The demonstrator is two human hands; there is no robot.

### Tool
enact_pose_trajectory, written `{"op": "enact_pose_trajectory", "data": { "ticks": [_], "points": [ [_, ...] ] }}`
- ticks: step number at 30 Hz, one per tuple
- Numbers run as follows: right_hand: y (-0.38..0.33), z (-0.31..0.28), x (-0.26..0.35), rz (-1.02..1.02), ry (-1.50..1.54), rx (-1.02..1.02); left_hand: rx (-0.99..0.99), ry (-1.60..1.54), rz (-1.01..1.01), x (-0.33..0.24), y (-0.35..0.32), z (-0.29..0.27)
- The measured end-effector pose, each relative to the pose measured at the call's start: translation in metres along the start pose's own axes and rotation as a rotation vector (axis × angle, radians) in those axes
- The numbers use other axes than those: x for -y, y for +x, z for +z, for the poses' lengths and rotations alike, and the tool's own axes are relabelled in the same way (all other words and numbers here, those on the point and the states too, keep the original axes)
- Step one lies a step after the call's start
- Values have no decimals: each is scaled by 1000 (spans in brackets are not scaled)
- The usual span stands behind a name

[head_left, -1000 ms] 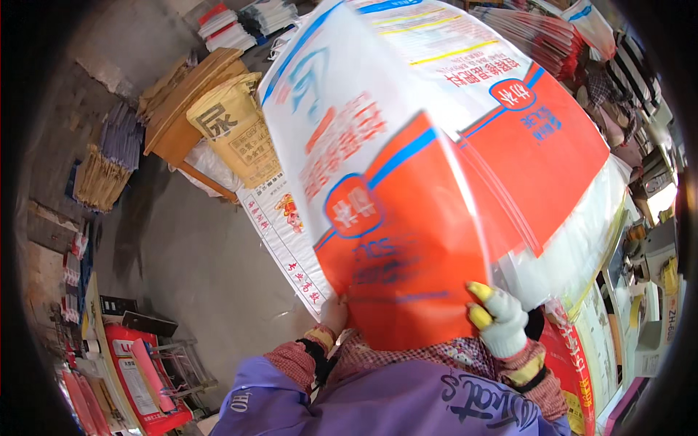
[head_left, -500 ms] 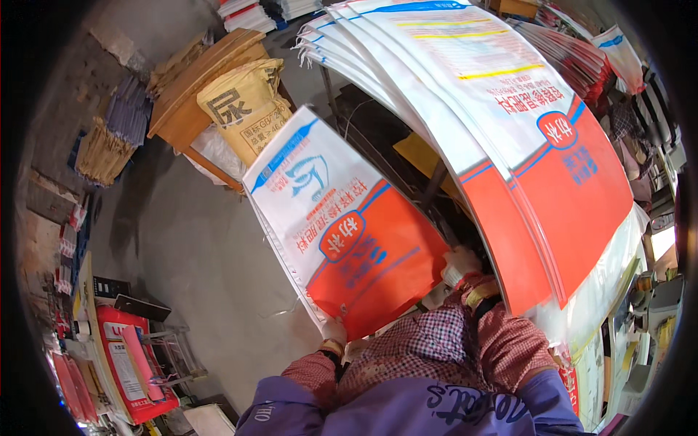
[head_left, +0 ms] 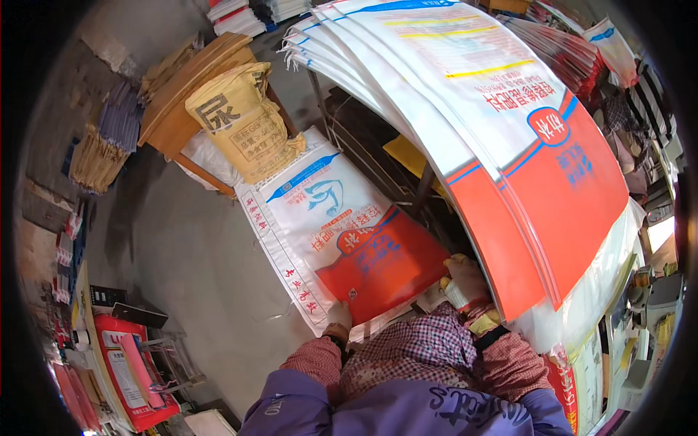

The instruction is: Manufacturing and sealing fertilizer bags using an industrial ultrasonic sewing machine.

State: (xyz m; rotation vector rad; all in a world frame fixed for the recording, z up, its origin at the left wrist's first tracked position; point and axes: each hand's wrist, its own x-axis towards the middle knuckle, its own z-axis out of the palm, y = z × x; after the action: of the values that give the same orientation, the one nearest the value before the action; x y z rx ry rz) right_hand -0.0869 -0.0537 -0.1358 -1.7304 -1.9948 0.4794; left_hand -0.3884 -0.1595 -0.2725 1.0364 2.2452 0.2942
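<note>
A flat white-and-red printed woven sack (head_left: 385,261) stretches away in front of me, its red end nearest. My left hand (head_left: 339,317) is closed on its near left corner. At the near right corner my right hand (head_left: 465,277), with pale covering over the fingers, is closed on the sack's edge. Along the left side, a white strip with red lettering shows, either the sack's gusset or another sack beneath; I cannot tell which. To the right, a stack of similar sacks (head_left: 538,218) drapes over a support, close beside my right forearm.
A tan printed sack (head_left: 247,120) stands against a wooden table (head_left: 193,94) beyond the held sack. Bundled sacks (head_left: 102,156) lie at the far left. A red container (head_left: 134,370) stands at lower left, beside a metal frame. Grey floor (head_left: 203,269) lies to the left.
The held sack has come down and lies flatter, its far end near the tan sack. Its lettered white left strip now shows. Both hands still hold its near corners.
</note>
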Motion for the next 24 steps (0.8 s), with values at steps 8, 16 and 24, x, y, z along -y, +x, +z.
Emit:
{"op": "enact_pose_trajectory", "data": {
  "ticks": [8,16,24],
  "points": [
    [-48,-81,60,-226,-83,-169,143,203,-101,11,4,-4],
    [-124,-158,48,-4,581,286,-167,71,448,-121,24,-67],
    [-153,-248,38,199,1114,196,92,-351,1706,-419,-221,-158]
  ]
}}
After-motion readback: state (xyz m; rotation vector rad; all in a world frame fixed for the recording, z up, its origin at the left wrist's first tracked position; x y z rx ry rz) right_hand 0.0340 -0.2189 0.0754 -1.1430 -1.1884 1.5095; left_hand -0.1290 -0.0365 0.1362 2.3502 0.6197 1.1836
